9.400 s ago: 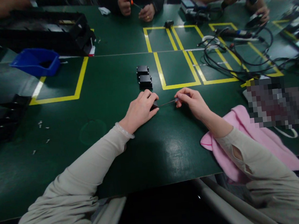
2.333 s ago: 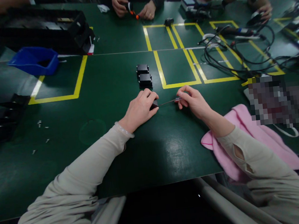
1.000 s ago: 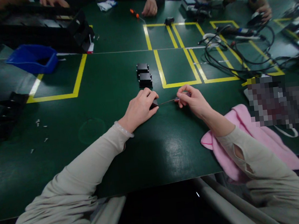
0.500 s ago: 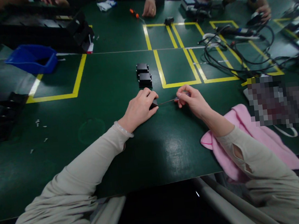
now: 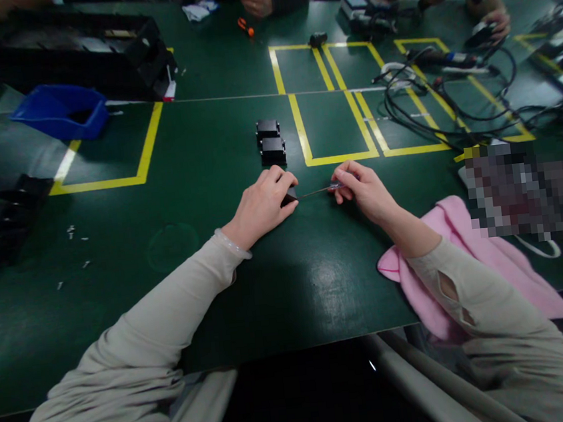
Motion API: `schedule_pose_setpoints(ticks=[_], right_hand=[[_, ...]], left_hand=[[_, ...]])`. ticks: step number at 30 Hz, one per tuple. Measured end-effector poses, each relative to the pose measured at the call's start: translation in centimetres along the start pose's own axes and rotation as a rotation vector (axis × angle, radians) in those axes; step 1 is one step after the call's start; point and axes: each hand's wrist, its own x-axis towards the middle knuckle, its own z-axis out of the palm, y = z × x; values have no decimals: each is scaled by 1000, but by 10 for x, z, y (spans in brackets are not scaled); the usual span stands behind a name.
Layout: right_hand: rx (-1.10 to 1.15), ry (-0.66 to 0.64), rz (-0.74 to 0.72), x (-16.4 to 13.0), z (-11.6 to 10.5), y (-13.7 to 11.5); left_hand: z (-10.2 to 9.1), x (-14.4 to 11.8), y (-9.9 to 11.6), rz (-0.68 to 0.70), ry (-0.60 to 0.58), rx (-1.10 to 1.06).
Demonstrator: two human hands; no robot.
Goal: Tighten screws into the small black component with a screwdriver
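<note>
My left hand [image 5: 266,202] is closed over a small black block [image 5: 289,197] on the table, hiding most of it. In my right hand [image 5: 362,189] is a screwdriver [image 5: 316,191], gripped by its handle. Its thin shaft points left, and the tip meets the right side of the block; the exact contact point is too small to make out. Just beyond my left hand stand two similar black blocks [image 5: 272,149], one behind the other, with small shiny bits at their sides.
Loose screws [image 5: 71,232] lie left of my arm, near several black parts [image 5: 0,215]. A blue bin [image 5: 62,112] stands behind them. Black cables [image 5: 432,114] and a pink cloth [image 5: 456,219] are on the right. Co-workers' hands [image 5: 255,0] show across the green table [image 5: 250,295].
My hands, the block and the screwdriver stay almost still, with slight finger movement on the right. Across the table, a co-worker's hand has lifted away from the orange-handled tool, which has shifted slightly.
</note>
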Motion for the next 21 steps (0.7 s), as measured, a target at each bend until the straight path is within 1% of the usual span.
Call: schedule_pose_setpoints(ticks=[8,15,21], right_hand=[[6,25,9,0,0,2],[8,-13,2,-1,0,-1],[-10,17,11,-1,0,0]], left_hand=[[0,1,0,5,7,3],[-1,1,0,4,-3,1],[-1,1,0,-3,-8,-3]])
